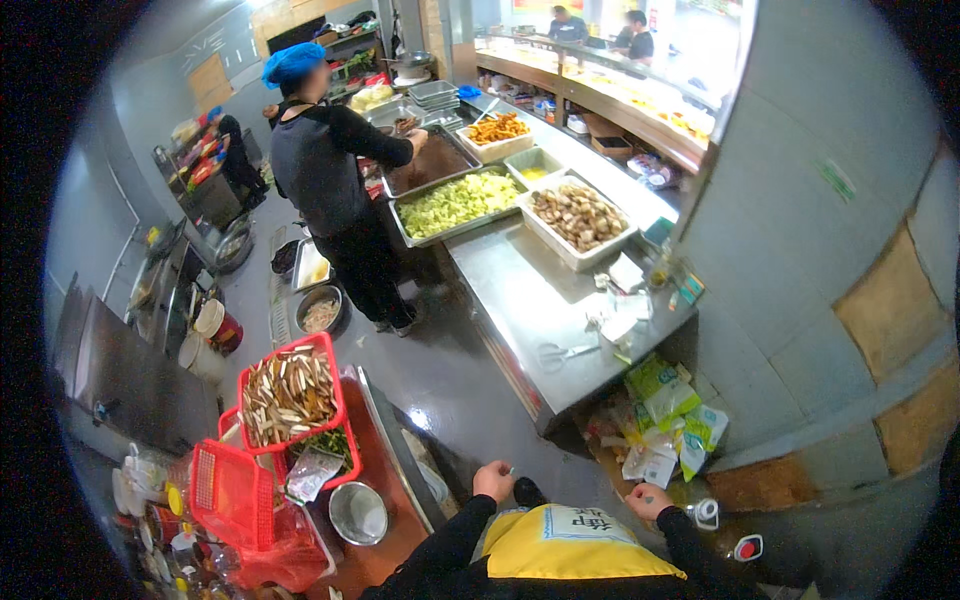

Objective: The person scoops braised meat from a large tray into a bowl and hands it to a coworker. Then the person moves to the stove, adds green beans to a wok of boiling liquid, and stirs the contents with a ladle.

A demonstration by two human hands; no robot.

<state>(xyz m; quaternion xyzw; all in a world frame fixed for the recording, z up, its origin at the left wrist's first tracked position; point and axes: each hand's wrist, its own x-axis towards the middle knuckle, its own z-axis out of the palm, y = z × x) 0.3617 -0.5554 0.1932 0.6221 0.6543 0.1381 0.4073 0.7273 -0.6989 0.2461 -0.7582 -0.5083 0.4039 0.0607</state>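
Note:
My left hand (493, 481) is in front of my body at the lower middle, its fingers curled. A tiny pale bit shows at its fingertips, too small to name. To the right, my right hand (648, 501) is also curled, near plastic packaging bags (667, 420) heaped below the table end. Whether it holds anything is unclear. Between the hands hangs my yellow apron (577, 562), which bears writing. Ahead stands a steel table (525, 300) with scissors (562, 355), crumpled white paper (619, 315) and a white tub of brown chopped food (579, 216).
A co-worker (322, 165) in a blue cap reaches over a steel tray (431, 161). Chopped green vegetables (461, 202) fill another tray. At left, red baskets (330, 346) and a steel pot (358, 513) stand on a reddish surface. Bottles (705, 514) stand right of me.

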